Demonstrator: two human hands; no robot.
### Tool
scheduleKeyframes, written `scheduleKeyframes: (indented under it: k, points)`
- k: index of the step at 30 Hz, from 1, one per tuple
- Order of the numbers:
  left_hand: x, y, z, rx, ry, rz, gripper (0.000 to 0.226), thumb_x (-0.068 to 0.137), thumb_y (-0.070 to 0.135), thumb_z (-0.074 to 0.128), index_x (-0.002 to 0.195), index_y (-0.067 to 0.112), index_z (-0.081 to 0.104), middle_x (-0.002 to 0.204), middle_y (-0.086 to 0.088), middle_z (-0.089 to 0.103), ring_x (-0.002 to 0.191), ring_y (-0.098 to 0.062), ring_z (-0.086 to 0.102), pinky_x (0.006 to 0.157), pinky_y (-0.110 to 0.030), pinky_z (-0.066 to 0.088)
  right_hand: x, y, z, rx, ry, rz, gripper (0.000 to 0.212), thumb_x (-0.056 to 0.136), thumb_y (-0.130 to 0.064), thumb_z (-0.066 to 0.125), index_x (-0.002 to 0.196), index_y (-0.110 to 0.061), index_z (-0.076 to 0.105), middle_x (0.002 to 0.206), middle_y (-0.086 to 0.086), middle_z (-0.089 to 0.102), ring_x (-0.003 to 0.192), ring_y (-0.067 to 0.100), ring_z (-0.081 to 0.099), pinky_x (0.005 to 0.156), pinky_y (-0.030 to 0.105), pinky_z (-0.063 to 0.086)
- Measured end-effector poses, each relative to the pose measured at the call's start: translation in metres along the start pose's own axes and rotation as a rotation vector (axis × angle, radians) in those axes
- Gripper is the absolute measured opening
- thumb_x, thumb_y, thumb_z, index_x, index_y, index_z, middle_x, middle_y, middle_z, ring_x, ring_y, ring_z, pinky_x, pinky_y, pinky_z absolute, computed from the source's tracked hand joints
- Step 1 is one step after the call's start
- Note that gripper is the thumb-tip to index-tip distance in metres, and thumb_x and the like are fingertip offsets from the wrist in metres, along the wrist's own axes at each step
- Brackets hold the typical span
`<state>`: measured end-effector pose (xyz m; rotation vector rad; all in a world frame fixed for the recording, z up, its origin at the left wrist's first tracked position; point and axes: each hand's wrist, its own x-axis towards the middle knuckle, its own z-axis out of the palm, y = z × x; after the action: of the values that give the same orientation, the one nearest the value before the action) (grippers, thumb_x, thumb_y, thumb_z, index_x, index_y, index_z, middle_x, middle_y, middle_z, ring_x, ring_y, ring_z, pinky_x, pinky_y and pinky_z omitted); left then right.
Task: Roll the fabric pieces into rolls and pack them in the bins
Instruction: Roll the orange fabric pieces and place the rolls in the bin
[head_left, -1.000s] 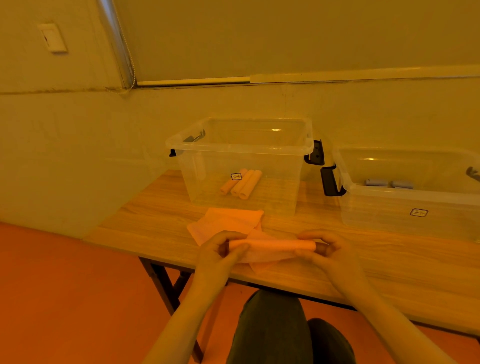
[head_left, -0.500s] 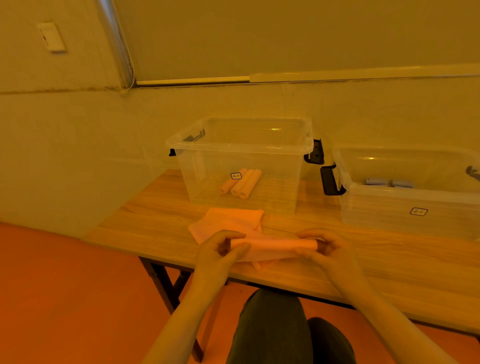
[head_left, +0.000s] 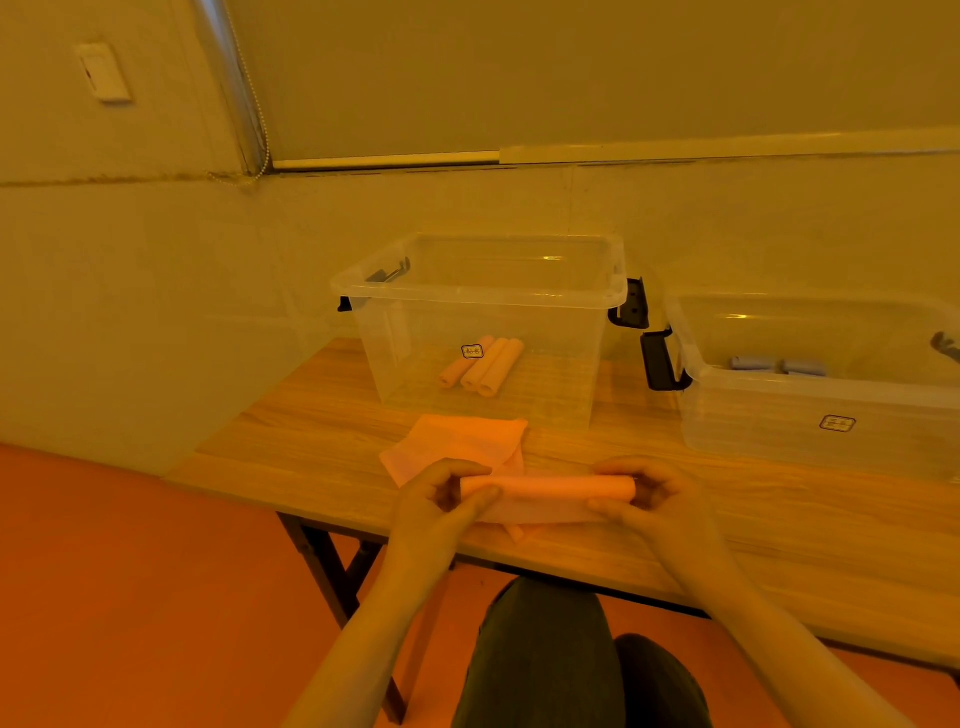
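Note:
A pink fabric roll lies across the table's front edge, part of its cloth still flat beneath it. My left hand pinches its left end and my right hand pinches its right end. More flat pink fabric lies just behind, between the roll and the left clear bin. That bin holds three pink rolls. The right clear bin holds grey rolls.
The wooden table stands against a pale wall, its left edge near the left bin. Black latch handles stick out between the two bins. My knees are under the table's front edge; orange floor lies to the left.
The roll has crept slightly away from me under both hands, taking in more of the flat cloth. Both hands stay on its ends.

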<state>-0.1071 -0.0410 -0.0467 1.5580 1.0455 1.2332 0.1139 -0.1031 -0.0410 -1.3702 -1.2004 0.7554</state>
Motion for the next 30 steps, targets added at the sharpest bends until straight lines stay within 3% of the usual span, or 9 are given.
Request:
scheduleKeyframes:
  k: [3, 11, 20, 26, 30]
  points:
    - [0.0, -0.0011, -0.0018, -0.002, 0.02, -0.007, 0.016, 0.078, 0.019, 0.074, 0.09, 0.029, 0.069, 0.092, 0.004, 0.068, 0.091, -0.013, 0.063, 0.076, -0.035, 0.054, -0.0009, -0.0004, 0.0004, 0.017, 0.009, 0.008, 0.03, 0.073, -0.008, 0.074, 0.094, -0.027, 0.065, 0.1, -0.01, 0.066, 0.091, -0.001, 0.063, 0.071, 0.017, 0.054]
    - [-0.0024, 0.0044, -0.0042, -0.042, -0.023, -0.013, 0.029, 0.076, 0.004, 0.074, 0.097, 0.022, 0.067, 0.1, 0.003, 0.067, 0.09, -0.005, 0.065, 0.07, -0.021, 0.054, -0.0016, -0.0021, 0.0005, 0.028, 0.031, 0.01, 0.023, 0.078, -0.012, 0.069, 0.091, -0.031, 0.064, 0.095, -0.011, 0.066, 0.084, -0.008, 0.062, 0.067, 0.011, 0.051]
    - [-0.0004, 0.0008, -0.0015, 0.018, 0.073, -0.007, 0.018, 0.078, 0.02, 0.074, 0.094, 0.027, 0.068, 0.096, -0.012, 0.064, 0.089, -0.026, 0.061, 0.074, -0.043, 0.052, -0.0006, 0.0036, 0.0005, 0.042, 0.002, 0.027, 0.037, 0.074, -0.002, 0.072, 0.097, -0.029, 0.064, 0.104, -0.008, 0.066, 0.097, 0.005, 0.063, 0.082, 0.028, 0.054]
    - [-0.0045, 0.007, -0.003, 0.006, -0.002, -0.007, 0.032, 0.077, 0.008, 0.074, 0.101, 0.027, 0.065, 0.102, 0.008, 0.065, 0.089, -0.001, 0.063, 0.076, -0.026, 0.055, -0.0002, 0.0055, -0.0005, 0.044, 0.014, 0.033, 0.029, 0.077, -0.009, 0.069, 0.096, -0.03, 0.063, 0.103, -0.011, 0.065, 0.096, 0.002, 0.061, 0.072, 0.019, 0.051]
    - [-0.0031, 0.0056, -0.0035, 0.003, 0.013, -0.005, 0.028, 0.079, 0.011, 0.072, 0.101, 0.028, 0.066, 0.101, 0.006, 0.065, 0.09, -0.005, 0.062, 0.076, -0.027, 0.054, 0.0006, 0.0044, -0.0009, 0.071, 0.046, 0.027, 0.029, 0.075, -0.013, 0.07, 0.098, -0.029, 0.064, 0.102, -0.008, 0.067, 0.091, 0.001, 0.064, 0.071, 0.019, 0.054]
